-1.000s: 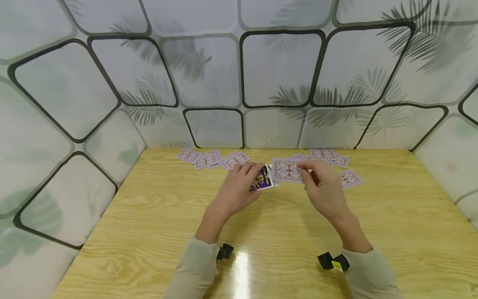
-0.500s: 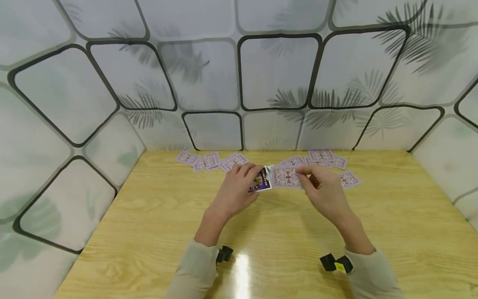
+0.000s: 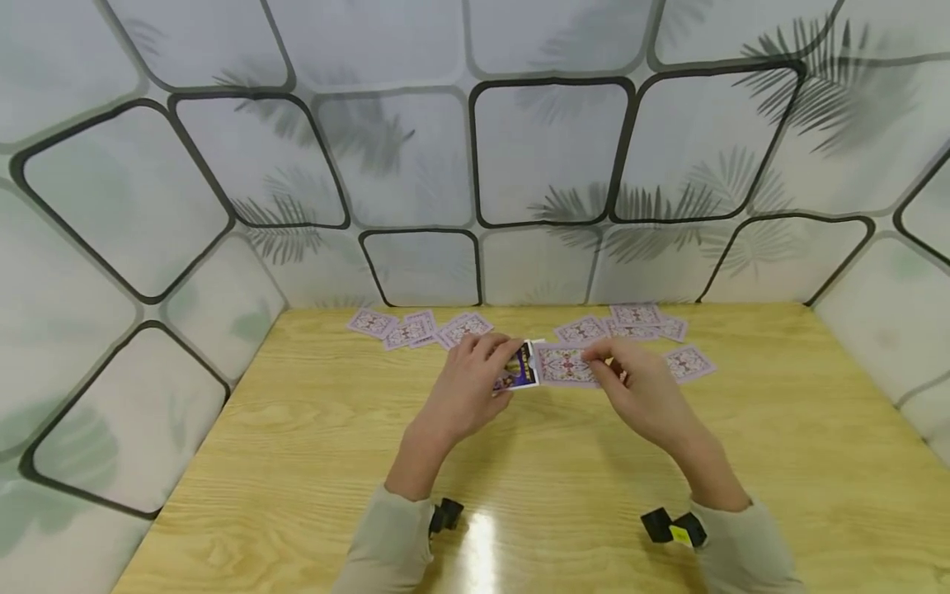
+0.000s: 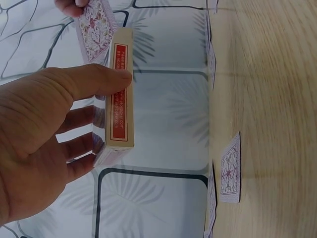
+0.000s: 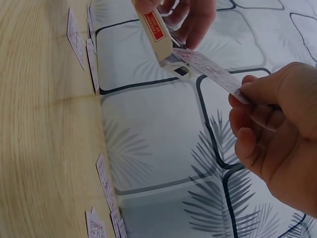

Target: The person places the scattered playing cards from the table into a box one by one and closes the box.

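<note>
Gripping box (image 3: 522, 369) in left hand (image 3: 469, 381) with thumb and curled fingers on opposite edges. Pinching card (image 3: 562, 365) in right hand (image 3: 641, 392) between thumb and fingertip, at box mouth, above table (image 3: 549, 470). Probably best: keep card aligned, squeeze lightly.

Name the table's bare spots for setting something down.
Bare table: left of the left sleeve, between it and the right sleeve, and right of that. Crowded: far edge, with scattered cards, and in front, where the left hand grips a box and the right hand a card.

Glossy wood-look table (image 3: 297, 437), cardboard box (image 4: 120, 101) (smooth-looking), matt cloth sleeves (image 3: 389, 536)
</note>
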Available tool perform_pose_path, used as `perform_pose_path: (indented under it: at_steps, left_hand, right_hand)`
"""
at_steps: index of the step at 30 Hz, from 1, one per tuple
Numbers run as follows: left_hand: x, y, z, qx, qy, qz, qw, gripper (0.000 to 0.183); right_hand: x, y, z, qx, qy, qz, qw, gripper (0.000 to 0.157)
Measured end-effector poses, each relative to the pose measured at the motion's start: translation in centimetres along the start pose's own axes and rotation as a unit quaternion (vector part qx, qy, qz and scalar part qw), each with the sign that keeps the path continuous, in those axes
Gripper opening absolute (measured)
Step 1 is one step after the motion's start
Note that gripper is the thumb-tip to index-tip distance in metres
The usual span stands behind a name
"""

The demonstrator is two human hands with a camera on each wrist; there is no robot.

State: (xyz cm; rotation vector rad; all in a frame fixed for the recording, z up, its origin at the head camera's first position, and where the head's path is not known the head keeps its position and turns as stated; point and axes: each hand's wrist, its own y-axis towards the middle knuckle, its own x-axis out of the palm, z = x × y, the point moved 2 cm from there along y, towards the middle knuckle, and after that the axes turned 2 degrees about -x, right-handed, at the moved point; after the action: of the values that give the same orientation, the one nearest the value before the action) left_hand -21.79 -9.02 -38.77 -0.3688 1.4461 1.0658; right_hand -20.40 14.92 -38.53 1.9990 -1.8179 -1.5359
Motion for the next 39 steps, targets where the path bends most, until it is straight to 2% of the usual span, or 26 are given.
perform_pose_path:
  at_steps: [3,12,16,21,24,28,31,35,39]
  left_hand:
    - [0.0,-0.2,0.1,0.006,0.004,0.001,1.0,0.066]
    - [0.2,-0.5,0.3,0.027,0.019,0.013,0.9994,0.067]
    - [0.0,-0.2,0.7,0.028,0.015,0.011,0.9994,0.068]
    - [-0.2,-0.1,1.0,0.033,0.014,0.006,0.9993,0.068]
    - [-0.2,0.0,1.2,0.04,0.013,0.006,0.9991,0.067]
    - [-0.4,0.3,1.4,0.047,0.013,0.01,0.9988,0.067]
    - [-0.5,0.2,1.5,0.046,0.011,0.009,0.9988,0.067]
    - [-0.7,0.0,1.7,0.045,0.008,0.008,0.9989,0.068]
    - [-0.9,0.0,1.8,0.046,0.007,0.014,0.9988,0.068]
  right_hand:
    - [0.0,0.1,-0.1,-0.006,-0.006,-0.021,1.0,0.017]
    - [0.4,-0.1,0.4,0.061,0.024,-0.054,0.996,0.014]
    - [0.2,0.0,0.4,0.09,0.051,-0.041,0.994,0.012]
    - [0.0,0.2,0.1,0.131,0.086,-0.006,0.988,0.013]
    - [0.0,0.1,0.1,0.143,0.09,0.014,0.986,0.013]
    - [-0.2,0.4,-0.2,0.153,0.102,0.017,0.983,0.016]
    - [-0.2,0.4,-0.4,0.17,0.133,0.014,0.976,0.024]
    - [-0.2,0.3,-0.7,0.193,0.192,0.019,0.962,0.037]
    - [-0.2,0.4,-0.9,0.196,0.235,0.033,0.952,0.031]
